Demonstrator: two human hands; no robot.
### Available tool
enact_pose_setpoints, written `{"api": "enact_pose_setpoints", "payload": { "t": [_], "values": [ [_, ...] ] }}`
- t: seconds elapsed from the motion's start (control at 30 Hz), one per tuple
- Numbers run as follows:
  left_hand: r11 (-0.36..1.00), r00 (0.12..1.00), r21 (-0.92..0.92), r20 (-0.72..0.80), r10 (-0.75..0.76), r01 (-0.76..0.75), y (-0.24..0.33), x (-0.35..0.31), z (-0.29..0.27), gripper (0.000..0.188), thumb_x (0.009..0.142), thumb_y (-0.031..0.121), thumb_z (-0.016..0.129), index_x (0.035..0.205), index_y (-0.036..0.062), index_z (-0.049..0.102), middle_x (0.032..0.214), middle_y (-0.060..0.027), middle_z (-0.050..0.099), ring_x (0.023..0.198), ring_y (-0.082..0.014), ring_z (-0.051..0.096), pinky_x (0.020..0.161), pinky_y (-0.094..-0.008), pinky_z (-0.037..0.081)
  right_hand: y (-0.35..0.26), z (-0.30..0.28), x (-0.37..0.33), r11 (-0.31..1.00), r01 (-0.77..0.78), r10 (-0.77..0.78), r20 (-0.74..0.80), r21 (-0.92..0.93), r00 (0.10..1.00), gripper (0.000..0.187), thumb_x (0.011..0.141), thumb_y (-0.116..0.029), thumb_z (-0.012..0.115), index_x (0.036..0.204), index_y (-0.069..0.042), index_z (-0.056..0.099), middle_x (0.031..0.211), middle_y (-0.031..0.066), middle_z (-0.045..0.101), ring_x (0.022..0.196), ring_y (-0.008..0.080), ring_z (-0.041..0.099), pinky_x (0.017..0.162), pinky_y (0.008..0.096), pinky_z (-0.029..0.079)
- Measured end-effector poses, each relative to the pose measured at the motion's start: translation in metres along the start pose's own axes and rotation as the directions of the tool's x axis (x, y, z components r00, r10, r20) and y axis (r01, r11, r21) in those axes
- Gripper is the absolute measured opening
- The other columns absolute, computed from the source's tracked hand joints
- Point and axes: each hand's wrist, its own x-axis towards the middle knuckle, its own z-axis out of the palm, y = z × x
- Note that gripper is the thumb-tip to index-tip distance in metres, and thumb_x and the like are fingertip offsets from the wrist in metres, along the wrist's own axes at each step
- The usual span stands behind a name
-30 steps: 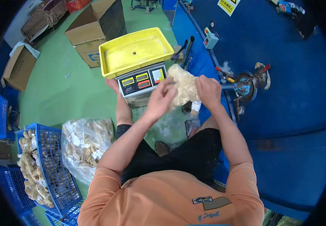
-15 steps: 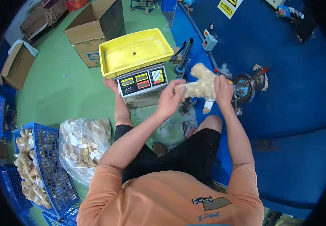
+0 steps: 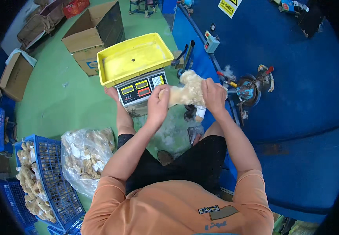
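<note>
Seated before a weighing scale (image 3: pixel 140 88), a worker grips a cream fluffy toy (image 3: pixel 186 91) just right of its display, left hand (image 3: pixel 158 105) and right hand (image 3: pixel 213 94) closed around opposite ends. Holding both ends firmly should keep it steady; beyond, the scale's yellow tray (image 3: pixel 133 58) waits.

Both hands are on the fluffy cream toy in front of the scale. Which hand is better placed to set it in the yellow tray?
Probably the left hand. It grips the plush toy at the end beside the scale, nearest the yellow tray. The right hand holds the far end, beside the blue machine.
</note>
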Motion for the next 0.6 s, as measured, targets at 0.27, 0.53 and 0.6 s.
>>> {"api": "enact_pose_setpoints", "payload": {
  "t": [0.27,0.53,0.6],
  "values": [
    [0.568,0.901,0.719,0.422,0.101,-0.4,0.026,0.001,-0.038,0.072,0.084,0.025,0.073,0.145,0.0082,0.038,0.107,-0.0198,0.068,0.092,-0.0384,0.067,0.077,-0.0441,0.052,-0.034,-0.002,0.008,0.997,0.055,-0.059,0.08,0.061,0.995,0.025,0.096,-0.027,0.059,0.079,-0.009,0.052,0.062,0.0103,0.06,0.056,0.0324,0.059,0.058,0.0416,0.047],
    [0.768,0.977,0.608,0.187,0.106,-0.2,-0.001,-0.053,0.007,0.093,0.084,0.02,0.071,0.157,0.0028,0.016,0.116,-0.0288,0.065,0.096,-0.0465,0.065,0.078,-0.0488,0.051,-0.047,0.003,0.009,0.917,0.232,-0.24,-0.014,0.325,0.971,0.023,0.095,-0.028,0.059,0.084,-0.009,0.055,0.072,0.0091,0.065,0.06,0.0321,0.06,0.06,0.0408,0.047],
    [0.806,0.977,0.552,0.127,0.171,-0.213,-0.005,-0.053,0.008,0.093,0.084,0.019,0.07,0.157,0.0015,0.015,0.116,-0.0299,0.064,0.096,-0.0472,0.065,0.078,-0.0489,0.051,-0.049,0.0,0.01,0.907,0.228,-0.236,-0.021,0.355,0.972,0.022,0.095,-0.028,0.059,0.084,-0.009,0.056,0.074,0.0087,0.066,0.061,0.0322,0.06,0.061,0.0406,0.047]
  ]
}}
